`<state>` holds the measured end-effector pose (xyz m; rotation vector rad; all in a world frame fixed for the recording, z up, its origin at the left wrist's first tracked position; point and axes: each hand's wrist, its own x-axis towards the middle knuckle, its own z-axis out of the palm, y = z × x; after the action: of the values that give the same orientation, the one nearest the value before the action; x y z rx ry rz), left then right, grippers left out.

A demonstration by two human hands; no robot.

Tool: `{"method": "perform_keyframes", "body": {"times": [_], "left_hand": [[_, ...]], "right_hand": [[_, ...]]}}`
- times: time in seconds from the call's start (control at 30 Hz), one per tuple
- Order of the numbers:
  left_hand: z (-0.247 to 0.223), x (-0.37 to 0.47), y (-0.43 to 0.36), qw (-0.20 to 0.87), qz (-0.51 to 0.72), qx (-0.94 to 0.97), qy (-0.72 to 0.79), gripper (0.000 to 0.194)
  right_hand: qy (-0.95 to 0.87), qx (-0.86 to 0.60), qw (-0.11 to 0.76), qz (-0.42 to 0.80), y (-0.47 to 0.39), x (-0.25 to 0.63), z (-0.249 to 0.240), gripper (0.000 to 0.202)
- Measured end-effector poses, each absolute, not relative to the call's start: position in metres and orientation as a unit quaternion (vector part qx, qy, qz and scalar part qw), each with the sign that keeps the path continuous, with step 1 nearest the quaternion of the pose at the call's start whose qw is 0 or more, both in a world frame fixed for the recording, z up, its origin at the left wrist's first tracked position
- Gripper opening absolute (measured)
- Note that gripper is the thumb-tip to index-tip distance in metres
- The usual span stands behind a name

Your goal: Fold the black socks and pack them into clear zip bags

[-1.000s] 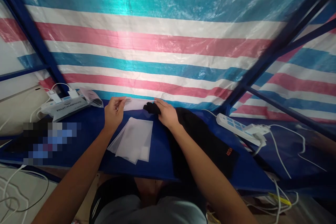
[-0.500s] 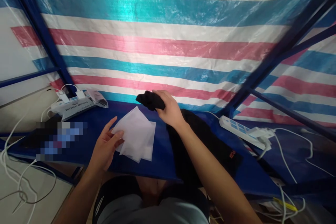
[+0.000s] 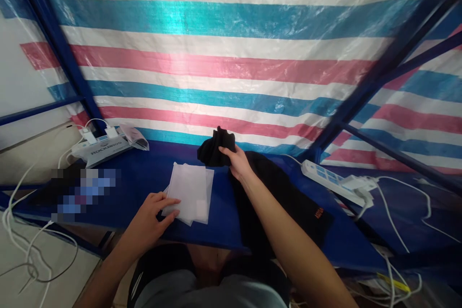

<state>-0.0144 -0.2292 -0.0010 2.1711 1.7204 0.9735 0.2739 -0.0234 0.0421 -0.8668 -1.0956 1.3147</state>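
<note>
Several white translucent sheets or bags (image 3: 189,187) lie in an overlapping stack on the blue tabletop (image 3: 126,192). Fingers apart, my left hand (image 3: 159,211) rests on the lower left part of the stack. My right hand (image 3: 237,160) grips a bunched black cloth (image 3: 214,149), thumb on top, just above the table behind the stack. To the right, partly under my right forearm, a larger black cloth (image 3: 292,197) with small orange lettering is spread over the table. Whether the two black cloths are joined is hidden.
A white power strip (image 3: 334,183) with plugs and cables lies at the right. At the left are a grey labelled package (image 3: 108,151), chargers and a blurred dark item (image 3: 61,185). Striped plastic sheeting (image 3: 231,67) hangs behind the table between blue metal posts.
The raised top white sheet now lies flat on the stack, and my left hand has moved right and down onto it. My right hand has shifted slightly right and lower with the black cloth.
</note>
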Motion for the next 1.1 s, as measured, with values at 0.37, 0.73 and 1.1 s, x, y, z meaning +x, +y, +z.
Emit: {"method": "perform_keyframes", "body": {"times": [0.37,0.73,1.1], "left_hand": [[0.062,0.015,-0.162,0.204,0.48,0.669,0.53,0.043],[0.149,0.053,-0.097,0.281,0.616,0.626,0.386,0.04],[0.185,0.127,-0.052,0.375,0.563,0.668,0.31,0.039]], "right_hand": [[-0.396,-0.285,0.514,0.706,-0.04,0.262,0.048,0.027],[-0.477,-0.292,0.428,0.71,-0.055,0.293,0.058,0.034],[-0.385,-0.412,0.606,0.561,-0.178,0.405,0.055,0.067]]}}
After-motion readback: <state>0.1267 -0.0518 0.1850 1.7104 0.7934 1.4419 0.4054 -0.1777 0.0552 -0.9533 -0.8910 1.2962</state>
